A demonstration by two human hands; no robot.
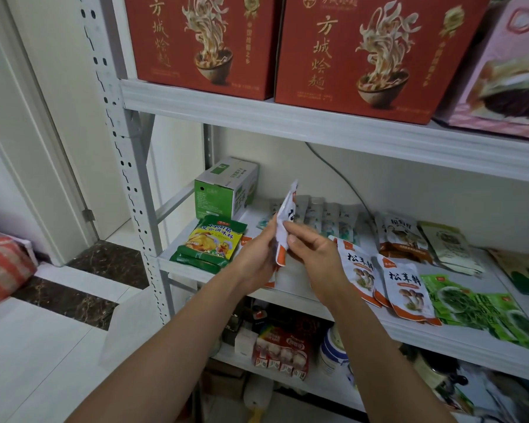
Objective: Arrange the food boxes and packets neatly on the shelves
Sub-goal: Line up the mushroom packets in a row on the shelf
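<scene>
Both hands meet at centre frame: the left hand (257,254) and right hand (313,254) pinch a white-and-orange packet (285,222), held upright above the middle shelf (458,338). Seemingly done: red noodle boxes (373,56) squared along the top, a yellow-green stack (211,244) at left. Still to do: matching mushroom packets (406,288) and green packets (477,303) lie splayed, overlapping, toward the lower right.

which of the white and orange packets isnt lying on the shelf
The packet held upright between the left hand and right hand, above the middle shelf. The matching packets lie flat on that shelf, to the right.
</scene>
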